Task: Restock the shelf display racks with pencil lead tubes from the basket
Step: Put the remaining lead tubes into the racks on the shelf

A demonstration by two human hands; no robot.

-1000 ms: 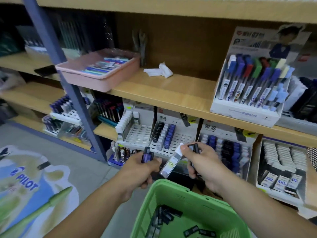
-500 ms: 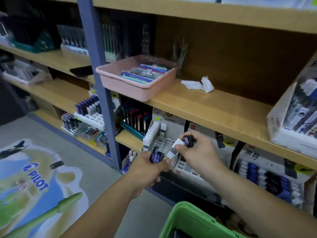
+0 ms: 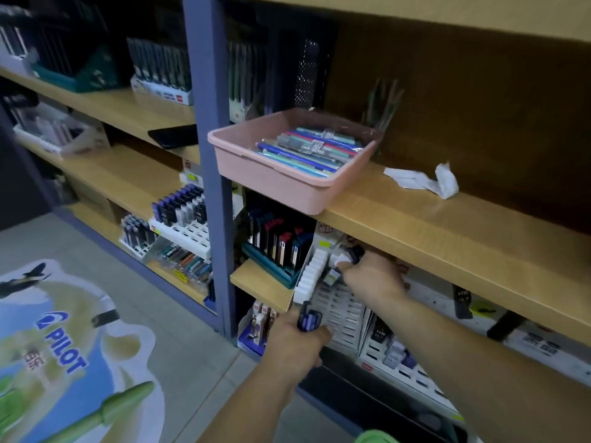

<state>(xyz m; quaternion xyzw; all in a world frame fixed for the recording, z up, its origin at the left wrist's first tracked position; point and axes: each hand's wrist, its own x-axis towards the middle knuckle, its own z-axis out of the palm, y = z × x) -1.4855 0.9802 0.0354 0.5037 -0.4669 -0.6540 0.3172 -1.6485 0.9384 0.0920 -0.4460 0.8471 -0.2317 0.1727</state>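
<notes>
Rack (image 3: 339, 310): white, slotted, set under a wooden shelf (image 3: 415, 225). A white tube (image 3: 338, 259) and a black tube (image 3: 356, 252) are pinched in the curled right hand (image 3: 372, 278) over its upper rows. Blue tubes (image 3: 308, 316) are gripped by the left hand (image 3: 295, 342) at its lower corner. Basket (image 3: 375, 438): green rim seen at the bottom edge.

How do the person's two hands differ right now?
The left hand hangs low at the front edge of the white rack; the right hand reaches higher, to its back rows. The left hand grips dark blue tubes; the right hand pinches a pale labelled tube and a black one. Both hold lead tubes.
</notes>
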